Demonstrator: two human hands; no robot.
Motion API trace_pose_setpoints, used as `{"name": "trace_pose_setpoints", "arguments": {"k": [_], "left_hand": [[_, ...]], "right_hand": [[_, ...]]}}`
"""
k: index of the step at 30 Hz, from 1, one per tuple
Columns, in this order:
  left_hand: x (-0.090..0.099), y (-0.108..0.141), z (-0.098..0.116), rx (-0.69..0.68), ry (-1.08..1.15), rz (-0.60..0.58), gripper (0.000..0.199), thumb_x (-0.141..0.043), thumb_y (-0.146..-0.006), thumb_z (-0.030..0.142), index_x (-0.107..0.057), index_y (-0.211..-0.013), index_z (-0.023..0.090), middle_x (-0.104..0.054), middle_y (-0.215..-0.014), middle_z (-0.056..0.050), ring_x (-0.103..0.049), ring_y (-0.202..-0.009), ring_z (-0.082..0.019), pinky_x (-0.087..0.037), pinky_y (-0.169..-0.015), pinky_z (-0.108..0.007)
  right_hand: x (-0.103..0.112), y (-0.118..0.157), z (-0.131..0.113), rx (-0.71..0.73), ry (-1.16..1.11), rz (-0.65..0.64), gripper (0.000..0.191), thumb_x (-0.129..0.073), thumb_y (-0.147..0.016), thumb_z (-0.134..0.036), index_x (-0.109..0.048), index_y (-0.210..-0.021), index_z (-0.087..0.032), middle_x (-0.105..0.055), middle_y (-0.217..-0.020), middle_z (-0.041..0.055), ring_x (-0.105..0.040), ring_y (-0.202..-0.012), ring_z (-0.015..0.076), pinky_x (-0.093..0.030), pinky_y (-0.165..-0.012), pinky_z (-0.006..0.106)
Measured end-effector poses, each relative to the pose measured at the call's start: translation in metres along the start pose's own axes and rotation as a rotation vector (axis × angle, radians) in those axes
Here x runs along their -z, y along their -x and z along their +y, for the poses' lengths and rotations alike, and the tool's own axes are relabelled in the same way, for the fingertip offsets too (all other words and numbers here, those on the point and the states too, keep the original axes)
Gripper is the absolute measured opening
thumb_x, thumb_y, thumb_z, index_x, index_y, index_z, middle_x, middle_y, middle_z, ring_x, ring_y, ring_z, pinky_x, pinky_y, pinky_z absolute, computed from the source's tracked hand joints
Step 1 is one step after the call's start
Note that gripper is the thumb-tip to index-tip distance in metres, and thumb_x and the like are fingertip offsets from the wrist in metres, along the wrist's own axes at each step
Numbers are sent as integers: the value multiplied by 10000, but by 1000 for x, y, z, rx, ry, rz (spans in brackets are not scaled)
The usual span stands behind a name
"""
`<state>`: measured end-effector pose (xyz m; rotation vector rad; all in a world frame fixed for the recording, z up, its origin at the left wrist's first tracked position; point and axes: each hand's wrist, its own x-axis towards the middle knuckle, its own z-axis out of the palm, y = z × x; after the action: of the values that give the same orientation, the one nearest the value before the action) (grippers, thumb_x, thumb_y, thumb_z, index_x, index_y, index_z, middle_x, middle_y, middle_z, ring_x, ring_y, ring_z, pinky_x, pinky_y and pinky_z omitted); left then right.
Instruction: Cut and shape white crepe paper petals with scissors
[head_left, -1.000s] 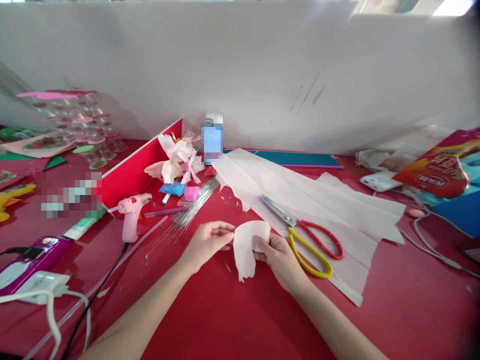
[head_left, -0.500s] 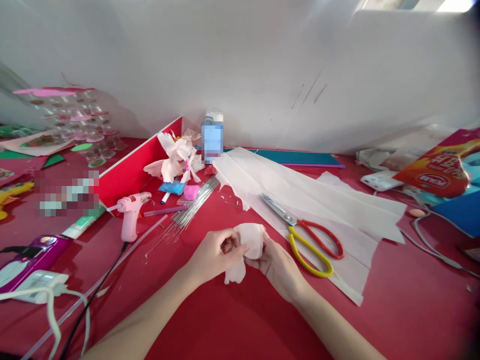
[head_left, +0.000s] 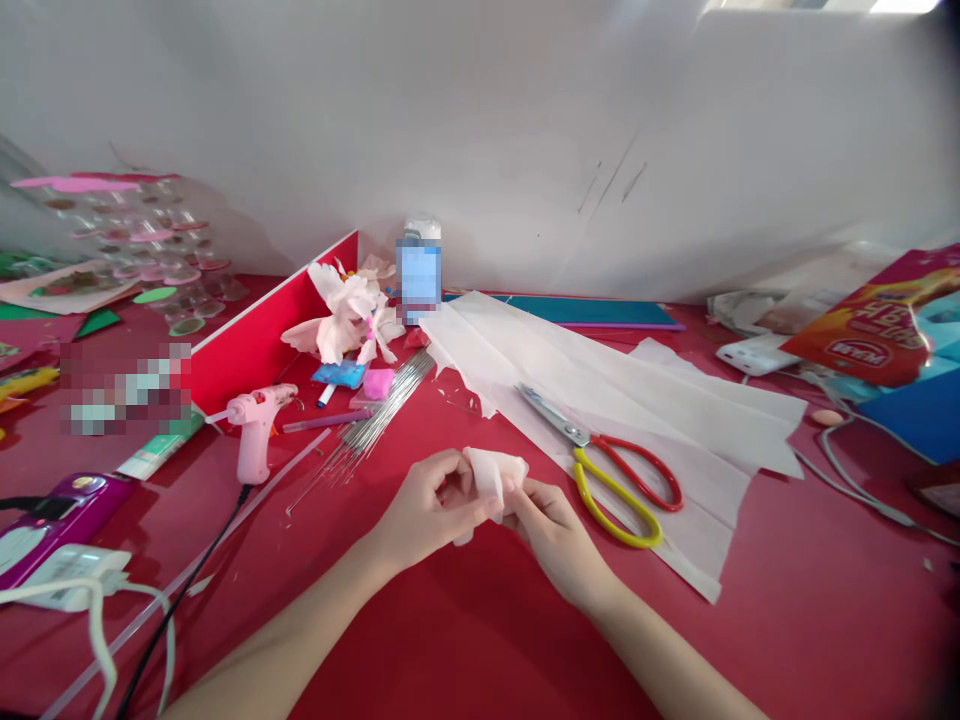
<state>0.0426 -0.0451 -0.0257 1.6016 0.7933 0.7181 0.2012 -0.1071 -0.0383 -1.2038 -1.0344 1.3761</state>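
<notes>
A small piece of thin white paper, partly folded over, is pinched between both hands above the red table. My left hand grips its left side with the thumb on the near face. My right hand closes its thumb and fingers on the right edge. A lower bit of the paper hangs under the left fingers. Right of my hands, scissors with one red and one yellow handle rest, partly spread, on large white paper sheets.
On the left are a pink glue gun, thin metal wires, a white paper flower and a purple power strip. A phone stands by the wall. Rightward lie an orange-red package and white cables.
The small paper has been folded over and shows less of its flat face. My right fingers have curled in closer to the left ones. The view has shifted slightly.
</notes>
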Motion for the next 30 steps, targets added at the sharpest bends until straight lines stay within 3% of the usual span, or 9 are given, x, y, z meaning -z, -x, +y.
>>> {"name": "trace_pose_setpoints", "arguments": {"k": [5, 10, 13, 19, 25, 30], "left_hand": [[-5, 2, -1, -50, 26, 23, 243, -737, -739, 320, -534, -784, 194, -481, -744, 37, -420, -602, -94, -344, -557, -230], [-10, 3, -1, -31, 43, 73, 234, -724, -761, 325, -549, -850, 200, -503, -818, 12, -481, -677, -121, -382, -598, -243], [-12, 3, 2, -40, 50, 81, 203, -689, -801, 347, -570, -876, 201, -516, -835, 4, -491, -702, -127, -394, -618, -244], [-10, 3, 3, -84, -5, 76, 246, -716, -781, 373, -560, -851, 197, -525, -835, 4, -471, -676, -117, -374, -591, -243], [-9, 3, 0, -102, -25, 78, 246, -731, -773, 349, -555, -839, 190, -513, -825, 10, -457, -671, -112, -363, -585, -246], [-10, 3, 2, -116, -44, 83, 199, -715, -785, 307, -573, -861, 190, -519, -830, 3, -475, -684, -121, -379, -589, -253]], "right_hand": [[-2, 4, -3, 145, 207, 34, 471, -456, -925, -551, -563, -635, -196, -492, -613, -15, -419, -598, 142, -402, -614, 261], [-2, 7, 4, 175, 215, 118, 458, -436, -915, -598, -666, -796, -221, -625, -788, 31, -532, -741, 202, -453, -704, 281], [-1, 8, 7, 147, 208, 91, 455, -428, -924, -588, -698, -901, -223, -664, -881, 46, -568, -826, 229, -468, -775, 295], [-2, 7, 2, 189, 250, 31, 424, -436, -940, -546, -706, -967, -220, -661, -822, 34, -578, -811, 218, -460, -790, 276], [-5, 6, -2, 240, 288, 21, 429, -420, -956, -514, -685, -885, -185, -560, -686, 14, -510, -666, 170, -458, -664, 247], [-3, 6, -1, 242, 286, 26, 445, -397, -969, -496, -610, -742, -176, -533, -661, 5, -492, -641, 151, -464, -666, 235]]}}
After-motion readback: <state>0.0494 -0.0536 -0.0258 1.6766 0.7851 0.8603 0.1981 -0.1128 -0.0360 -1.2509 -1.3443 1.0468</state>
